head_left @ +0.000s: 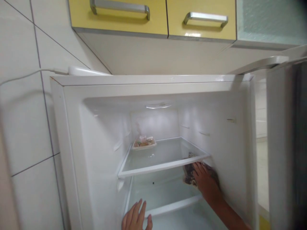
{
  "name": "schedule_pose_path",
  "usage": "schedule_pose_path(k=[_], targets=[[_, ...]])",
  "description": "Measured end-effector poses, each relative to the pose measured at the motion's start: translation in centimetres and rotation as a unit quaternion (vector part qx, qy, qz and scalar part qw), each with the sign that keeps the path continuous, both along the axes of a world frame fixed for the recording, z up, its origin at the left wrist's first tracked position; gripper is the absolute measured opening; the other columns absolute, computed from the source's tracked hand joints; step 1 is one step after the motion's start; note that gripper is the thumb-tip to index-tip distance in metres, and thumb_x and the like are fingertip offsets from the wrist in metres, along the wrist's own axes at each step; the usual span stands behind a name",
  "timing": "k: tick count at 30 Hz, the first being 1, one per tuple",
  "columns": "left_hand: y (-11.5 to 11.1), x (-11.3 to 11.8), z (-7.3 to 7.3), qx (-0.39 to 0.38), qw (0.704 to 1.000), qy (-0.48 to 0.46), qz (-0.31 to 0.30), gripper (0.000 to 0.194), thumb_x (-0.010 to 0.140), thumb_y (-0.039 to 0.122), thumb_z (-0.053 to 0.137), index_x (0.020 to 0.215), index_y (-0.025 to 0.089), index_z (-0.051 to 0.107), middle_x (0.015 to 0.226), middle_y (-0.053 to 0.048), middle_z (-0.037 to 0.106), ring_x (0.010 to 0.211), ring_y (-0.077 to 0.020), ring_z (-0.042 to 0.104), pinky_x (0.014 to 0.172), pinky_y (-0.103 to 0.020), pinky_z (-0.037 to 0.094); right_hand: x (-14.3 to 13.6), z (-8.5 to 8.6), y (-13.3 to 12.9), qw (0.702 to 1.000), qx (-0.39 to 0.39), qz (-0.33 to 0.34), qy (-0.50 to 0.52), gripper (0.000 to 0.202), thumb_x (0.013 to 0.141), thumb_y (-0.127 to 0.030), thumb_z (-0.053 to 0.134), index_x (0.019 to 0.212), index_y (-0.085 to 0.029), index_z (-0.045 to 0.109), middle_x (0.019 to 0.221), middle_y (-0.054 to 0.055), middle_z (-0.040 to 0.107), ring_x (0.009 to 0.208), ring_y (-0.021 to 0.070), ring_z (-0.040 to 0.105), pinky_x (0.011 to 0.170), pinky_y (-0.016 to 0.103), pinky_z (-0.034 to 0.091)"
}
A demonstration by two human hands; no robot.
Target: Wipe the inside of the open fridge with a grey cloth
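Observation:
Inside an open fridge [72,134], my right hand [202,175] reaches to the right side of the second glass shelf [165,190]. Its fingers are pressed over a dark brown and beige patterned cloth [189,175], which lies against the shelf and the side wall; part of it is hidden under the hand. My left hand [135,217] is at the bottom, near this shelf's white front edge, with fingers stretched out and nothing in them. On the upper glass shelf [165,153], a wrapped food tray [144,142] sits at the back left.
The fridge door [280,143] stands open on the right. Yellow cabinets [120,19] with metal handles hang above. White tiled wall [24,127] is on the left, with a cable [26,75] running to the fridge top. A small dark speck [153,183] shows on the second shelf.

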State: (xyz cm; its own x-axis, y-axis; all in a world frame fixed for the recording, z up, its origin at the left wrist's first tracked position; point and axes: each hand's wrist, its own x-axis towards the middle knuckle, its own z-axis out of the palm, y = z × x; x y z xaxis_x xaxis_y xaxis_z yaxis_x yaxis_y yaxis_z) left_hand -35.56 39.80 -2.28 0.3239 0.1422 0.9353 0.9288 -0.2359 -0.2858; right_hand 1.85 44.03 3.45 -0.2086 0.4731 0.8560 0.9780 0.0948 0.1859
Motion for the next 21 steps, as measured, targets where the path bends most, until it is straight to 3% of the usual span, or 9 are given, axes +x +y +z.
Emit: schedule_pose_path(k=[5, 9, 13, 21], targets=[[-0.5, -0.1, 1.0, 0.003, 1.0, 0.015, 0.004, 0.03, 0.081, 0.031, 0.064, 0.109, 0.026, 0.073, 0.106, -0.003, 0.078, 0.097, -0.0205, 0.067, 0.087, -0.034, 0.043, 1.9, 1.1, -5.9, 0.999, 0.002, -0.04, -0.03, 0.046, 0.071, -0.008, 0.062, 0.114, -0.021, 0.072, 0.148, 0.01, 0.055, 0.138, 0.0312, 0.046, 0.117, 0.05, 0.037], [-0.3, 0.2, 1.0, 0.003, 1.0, 0.01, -0.001, 0.029, 0.081, 0.031, 0.064, 0.108, 0.024, 0.073, 0.106, -0.004, 0.078, 0.098, -0.0208, 0.067, 0.087, -0.035, 0.043, 2.0, 3.5, -6.9, 0.998, 0.004, -0.056, -0.019, 0.051, 0.071, -0.01, 0.063, 0.121, -0.018, 0.07, 0.143, 0.013, 0.058, 0.134, 0.0329, 0.051, 0.117, 0.051, 0.037], [-0.2, 0.2, 0.9, 0.007, 1.0, 0.003, -0.008, 0.028, 0.081, 0.033, 0.064, 0.107, 0.025, 0.074, 0.107, -0.003, 0.078, 0.098, -0.0209, 0.067, 0.087, -0.035, 0.043, 0.7, 5.4, -4.0, 0.998, -0.024, -0.044, -0.039, 0.048, 0.069, -0.008, 0.065, 0.117, -0.011, 0.07, 0.131, 0.019, 0.066, 0.121, 0.0359, 0.061, 0.109, 0.051, 0.046], [0.0, 0.1, 0.7, 0.012, 1.0, 0.005, -0.003, 0.028, 0.081, 0.031, 0.063, 0.107, 0.027, 0.072, 0.104, -0.001, 0.079, 0.093, -0.0201, 0.069, 0.084, -0.035, 0.043, -1.0, 6.7, 6.3, 0.998, -0.05, -0.007, -0.041, 0.044, 0.07, -0.003, 0.054, 0.11, -0.007, 0.07, 0.126, 0.021, 0.068, 0.122, 0.0372, 0.061, 0.107, 0.05, 0.047]])
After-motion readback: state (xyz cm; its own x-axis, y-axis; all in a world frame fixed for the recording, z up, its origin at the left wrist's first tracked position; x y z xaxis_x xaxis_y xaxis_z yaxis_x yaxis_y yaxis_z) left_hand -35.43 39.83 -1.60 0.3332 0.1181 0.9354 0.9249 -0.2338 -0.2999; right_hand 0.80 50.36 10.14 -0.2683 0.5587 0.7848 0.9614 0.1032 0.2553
